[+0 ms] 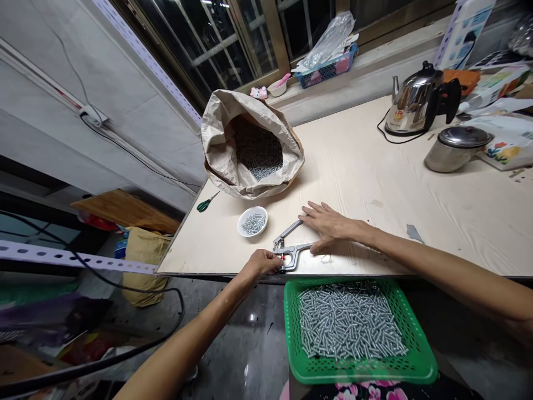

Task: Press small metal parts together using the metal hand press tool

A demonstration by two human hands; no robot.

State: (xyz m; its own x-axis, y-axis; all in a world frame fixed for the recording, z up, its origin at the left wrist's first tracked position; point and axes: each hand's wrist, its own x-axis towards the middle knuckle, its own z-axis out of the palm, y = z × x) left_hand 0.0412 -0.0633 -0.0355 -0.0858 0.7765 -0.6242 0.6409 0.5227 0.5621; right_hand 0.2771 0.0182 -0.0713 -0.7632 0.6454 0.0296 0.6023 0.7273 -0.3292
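A grey hand-press plier (293,253) with a coil spring and a red part at its jaw lies at the table's front edge. My left hand (265,262) is closed in a pinch at that jaw; what the fingertips hold is too small to make out. Over the plier's handles lies my right hand (327,225), fingers stretched out and touching the upper handle, thumb by the lower one. A white bowl (252,221) of small silvery pieces stands just beyond my left hand. Below the edge, a green basket (291,339) holds many small ridged metal pieces (350,322).
A large open paper sack (216,128) with metal pieces inside stands behind the bowl. Green-handled scissors (204,205) lie at the left edge. An electric kettle (410,105) and lidded metal pot (449,153) stand back right. A black cable (179,311) hangs at left.
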